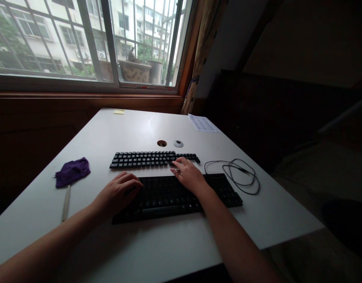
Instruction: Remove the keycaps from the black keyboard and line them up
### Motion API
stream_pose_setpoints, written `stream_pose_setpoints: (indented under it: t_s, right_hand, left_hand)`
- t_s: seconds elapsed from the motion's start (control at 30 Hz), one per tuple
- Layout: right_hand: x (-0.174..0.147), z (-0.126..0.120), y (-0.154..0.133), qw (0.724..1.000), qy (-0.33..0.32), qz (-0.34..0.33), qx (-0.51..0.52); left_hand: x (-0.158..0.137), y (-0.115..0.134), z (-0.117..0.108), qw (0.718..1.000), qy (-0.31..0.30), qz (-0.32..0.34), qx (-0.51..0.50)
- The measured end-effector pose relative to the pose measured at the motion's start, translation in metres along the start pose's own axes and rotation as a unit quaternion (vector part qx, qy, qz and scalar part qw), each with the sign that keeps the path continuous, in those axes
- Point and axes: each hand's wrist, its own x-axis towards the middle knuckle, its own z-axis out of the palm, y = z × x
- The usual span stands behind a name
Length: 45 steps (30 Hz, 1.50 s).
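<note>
A black keyboard (160,211) lies across the white table, its upper middle looking dark and bare of keycaps. Behind it, loose black keycaps (139,159) stand in neat rows, with a smaller group (193,157) to their right. My left hand (122,190) curls over the keyboard's upper left part, its fingers bent against it. My right hand (187,173) reaches over the keyboard to the right end of the rows, fingertips at the keycaps. Thumb and fingers are drawn together near a small shiny metal piece (176,171); whether it is gripped or worn is unclear.
A purple cloth (72,172) and a pale stick (66,202) lie at left. A coiled black cable (242,184) lies at right. Behind the keycaps are a round table hole (161,144) and its grey cover (178,144). Printed paper (204,123) and a yellow note (119,112) lie farther back.
</note>
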Motion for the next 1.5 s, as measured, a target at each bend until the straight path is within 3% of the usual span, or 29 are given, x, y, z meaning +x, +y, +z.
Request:
stream_pose_setpoints:
  t_s: [0.37,1.5]
  right_hand:
    - [0.0009,0.0003,-0.0027,0.999,-0.034,0.009,-0.019]
    - [0.0019,0.0027,-0.0027,0.999,-0.037,0.011,-0.025]
  left_hand:
    - [-0.001,-0.0012,0.0016,1.0,-0.004,0.008,0.002]
    - [-0.001,-0.0027,0.0037,1.0,0.001,0.004,-0.002]
